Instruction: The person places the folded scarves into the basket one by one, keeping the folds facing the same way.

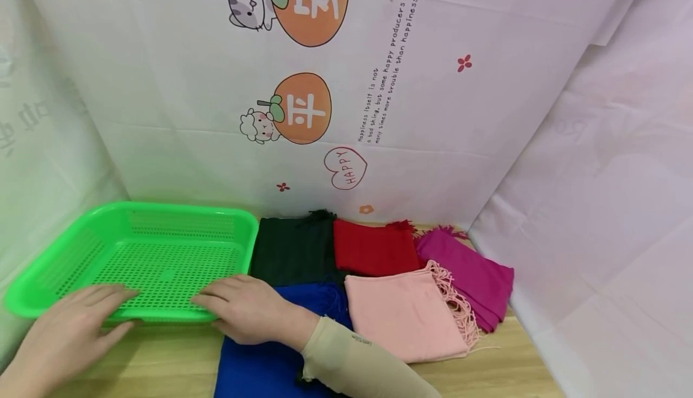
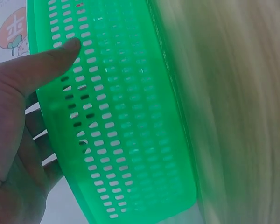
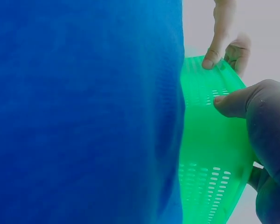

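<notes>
We grip the green tray [image 1: 178,214] by its near rim, left hand [image 1: 65,332] and right hand [image 1: 246,308] pinching it; keeping it level seems wise beside the blue scarf [image 1: 260,368].

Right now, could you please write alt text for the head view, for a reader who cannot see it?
Both hands grip the near rim of an empty green perforated tray: the left hand near its left corner, the right hand near its right. Beside it on the wooden table lie folded scarves in dark green, red, magenta, pink and blue.
</notes>
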`<state>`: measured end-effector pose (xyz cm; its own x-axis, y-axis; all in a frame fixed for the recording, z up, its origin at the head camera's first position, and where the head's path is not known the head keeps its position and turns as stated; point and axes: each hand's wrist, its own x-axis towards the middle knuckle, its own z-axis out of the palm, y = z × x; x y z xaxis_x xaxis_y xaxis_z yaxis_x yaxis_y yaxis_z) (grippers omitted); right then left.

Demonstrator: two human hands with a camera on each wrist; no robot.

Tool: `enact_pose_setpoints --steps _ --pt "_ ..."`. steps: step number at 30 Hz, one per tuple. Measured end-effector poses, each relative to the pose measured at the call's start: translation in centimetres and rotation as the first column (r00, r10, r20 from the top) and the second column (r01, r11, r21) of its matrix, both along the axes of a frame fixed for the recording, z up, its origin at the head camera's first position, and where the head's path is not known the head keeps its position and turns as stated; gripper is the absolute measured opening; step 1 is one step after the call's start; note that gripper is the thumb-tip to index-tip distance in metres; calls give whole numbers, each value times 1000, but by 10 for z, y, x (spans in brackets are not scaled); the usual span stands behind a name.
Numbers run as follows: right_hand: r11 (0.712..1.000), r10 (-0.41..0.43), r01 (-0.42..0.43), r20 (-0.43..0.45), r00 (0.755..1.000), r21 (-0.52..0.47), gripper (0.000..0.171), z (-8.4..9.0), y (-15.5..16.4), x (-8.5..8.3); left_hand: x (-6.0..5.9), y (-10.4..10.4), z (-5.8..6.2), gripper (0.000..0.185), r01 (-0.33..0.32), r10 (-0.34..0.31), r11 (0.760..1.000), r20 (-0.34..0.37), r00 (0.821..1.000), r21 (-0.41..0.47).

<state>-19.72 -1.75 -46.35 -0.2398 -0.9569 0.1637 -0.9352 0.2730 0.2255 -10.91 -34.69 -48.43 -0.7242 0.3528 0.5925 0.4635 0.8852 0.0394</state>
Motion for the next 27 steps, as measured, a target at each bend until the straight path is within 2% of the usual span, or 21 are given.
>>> enact_pose_setpoints --steps 3,8,11,19,27 --pt "999 -3 3 -4 1000 -32 66 -1 6 -2 -3 6 2 92 27 -27 1000 -16 1000 -2" --pt "995 -15 14 -5 1000 -94 76 -2 15 -5 -5 20 4 79 54 -54 999 2 999 -6" --pt "994 -20 20 -4 1000 -109 79 -2 20 -5 -7 28 4 80 69 -69 998 4 998 -3" --pt "991 -49 55 55 997 -119 81 1 40 -3 -12 49 4 87 150 -152 988 -58 987 -40" --pt "985 -91 102 81 993 -141 79 1 61 -2 -19 70 10 87 172 -177 982 -66 982 -74"
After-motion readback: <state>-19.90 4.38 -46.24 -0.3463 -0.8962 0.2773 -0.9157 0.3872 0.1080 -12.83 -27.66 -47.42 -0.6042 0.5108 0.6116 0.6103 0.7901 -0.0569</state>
